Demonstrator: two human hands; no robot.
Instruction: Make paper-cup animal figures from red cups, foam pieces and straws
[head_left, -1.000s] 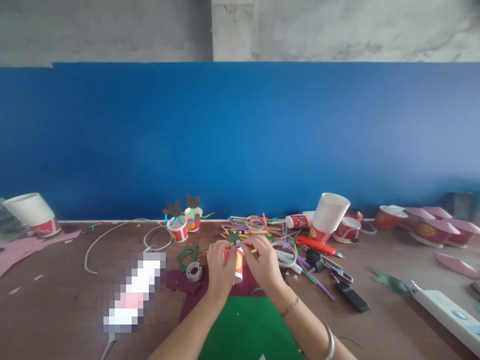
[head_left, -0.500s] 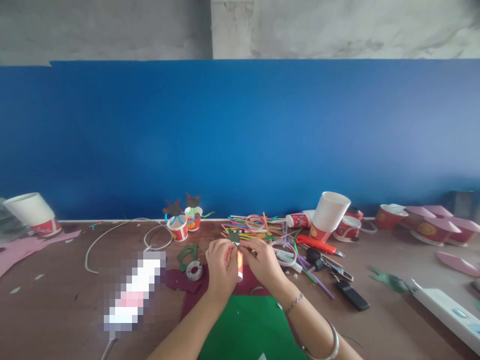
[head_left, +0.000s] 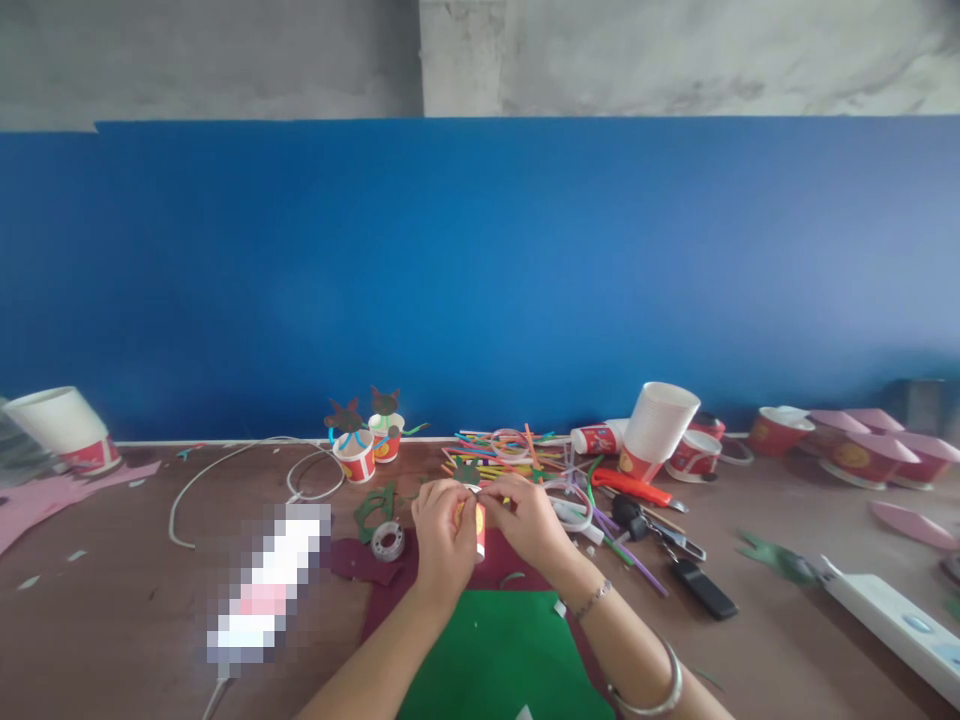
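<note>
1. Over the middle of the wooden table [head_left: 112, 600], my left hand [head_left: 444, 535] is curled closed around a red-and-white paper cup [head_left: 478, 530], which stands upright between my hands.
2. My right hand [head_left: 529, 525] is curled in too, its fingertips [head_left: 495, 490] pressed at the cup's top edge, close against my left fingers.
3. Just above my fingers sits a small dark green foam cutout [head_left: 466, 473] — too small to tell whether it is joined to the cup.
4. Under my hands lie a maroon foam sheet [head_left: 382, 562] and a green foam sheet [head_left: 499, 650].
5. Left of my hands are a roll of tape [head_left: 388, 541], a green foam scrap [head_left: 375, 510] and two small cups with foam figures [head_left: 354, 457].
6. Beyond my hands is a heap of coloured straws [head_left: 502, 455], with a glue bottle [head_left: 598, 438] beside it.
7. To the right lie an orange utility knife [head_left: 630, 488] and a black phone [head_left: 703, 590] — or something like one.
8. Along the table's right edge is a white power strip [head_left: 892, 625].
</note>
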